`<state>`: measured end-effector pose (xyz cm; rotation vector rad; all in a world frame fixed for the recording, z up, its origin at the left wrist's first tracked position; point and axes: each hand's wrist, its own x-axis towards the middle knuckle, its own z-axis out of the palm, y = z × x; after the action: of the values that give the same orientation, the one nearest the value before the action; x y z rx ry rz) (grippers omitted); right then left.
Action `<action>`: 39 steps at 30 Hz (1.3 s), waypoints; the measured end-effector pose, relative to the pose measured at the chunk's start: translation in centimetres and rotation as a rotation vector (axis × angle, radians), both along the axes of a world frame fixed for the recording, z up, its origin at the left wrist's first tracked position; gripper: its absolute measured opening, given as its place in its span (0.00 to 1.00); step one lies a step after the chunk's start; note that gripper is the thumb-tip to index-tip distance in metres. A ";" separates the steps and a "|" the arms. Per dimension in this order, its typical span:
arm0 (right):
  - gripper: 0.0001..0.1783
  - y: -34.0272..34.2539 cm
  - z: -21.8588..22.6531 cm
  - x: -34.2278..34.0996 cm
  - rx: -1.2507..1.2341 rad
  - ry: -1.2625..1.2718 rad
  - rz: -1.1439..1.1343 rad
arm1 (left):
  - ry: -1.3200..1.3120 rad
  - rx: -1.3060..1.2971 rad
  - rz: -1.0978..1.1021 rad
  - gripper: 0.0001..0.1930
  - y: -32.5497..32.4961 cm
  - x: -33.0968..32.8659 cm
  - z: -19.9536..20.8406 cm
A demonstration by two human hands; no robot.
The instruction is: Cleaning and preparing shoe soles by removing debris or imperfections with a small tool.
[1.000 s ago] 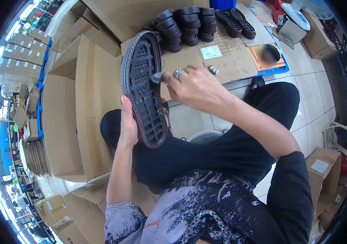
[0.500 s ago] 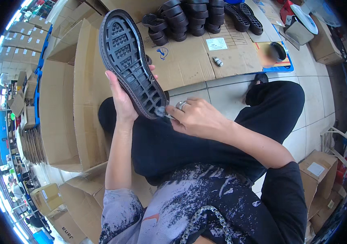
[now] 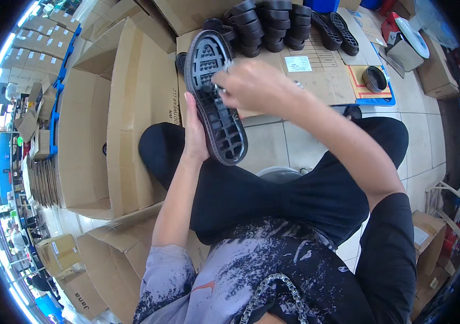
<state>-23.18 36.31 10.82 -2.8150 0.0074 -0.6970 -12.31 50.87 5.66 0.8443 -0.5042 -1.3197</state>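
Observation:
My left hand point(image 3: 195, 132) grips the side of a black shoe sole point(image 3: 226, 129), which is tilted upright above my lap. Its gridded, hollow face is turned toward me. Across the sole's middle is my right hand point(image 3: 249, 81), smeared by motion, with its fingers pinched together against the grid. A small brush with a pale tuft showed in those fingers half a second ago; now the fingers and blur mostly hide it.
Stacked dark brown soles point(image 3: 249, 27) stand on the cardboard-covered surface point(image 3: 262, 102) ahead. A pair of gridded soles point(image 3: 344, 33) lies to their right. Further right sits a dark round bowl point(image 3: 374, 79). A tall open carton point(image 3: 138, 119) stands at my left.
My right hand has moved up from the sole's lower end to its middle. My left hand has shifted right with the sole, which now stands more upright.

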 end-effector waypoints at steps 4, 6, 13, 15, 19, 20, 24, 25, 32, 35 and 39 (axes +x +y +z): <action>0.10 3.9 -2.1 -2.9 -0.164 -0.087 -0.040 | 0.117 0.048 0.167 0.40 -0.5 0.3 1.0; 0.11 5.6 -2.2 -4.8 -0.093 -0.039 0.024 | 0.096 0.002 0.140 0.41 -0.1 1.6 0.6; 0.15 1.3 -1.1 -4.2 0.593 0.312 0.199 | 0.080 0.048 0.067 0.41 -2.1 1.1 -0.1; 0.16 -1.0 -1.0 -2.9 0.640 0.369 0.231 | 0.092 0.120 0.115 0.40 -2.7 0.6 -0.5; 0.16 -3.5 -1.9 -1.4 0.406 0.226 0.047 | 0.253 0.208 -0.033 0.41 -2.9 1.4 -3.1; 0.16 -3.2 -2.5 -1.6 0.340 0.181 -0.018 | 0.294 0.242 -0.025 0.41 -3.2 1.5 -3.5; 0.14 -1.8 -4.2 -4.7 0.370 0.228 -0.017 | 0.226 0.325 0.079 0.28 -5.3 3.6 -3.7; 0.14 -2.4 -4.0 -5.4 0.497 0.187 -0.010 | 0.194 0.372 0.055 0.26 -5.9 5.1 -4.0; 0.16 -8.1 -3.7 -8.7 0.730 0.235 -0.443 | -0.141 0.456 0.343 0.23 -19.5 17.6 -7.5; 0.15 -8.6 -4.2 -8.7 0.724 0.200 -0.404 | -0.082 0.396 0.386 0.23 -27.1 21.1 -11.1; 0.17 -9.0 -3.5 -8.9 0.599 0.212 -0.408 | -0.393 0.601 0.519 0.33 -33.1 27.2 -15.3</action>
<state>-32.13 27.27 7.30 -2.2959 0.7175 -0.3771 14.87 17.77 -9.63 1.6292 -0.1540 -0.8176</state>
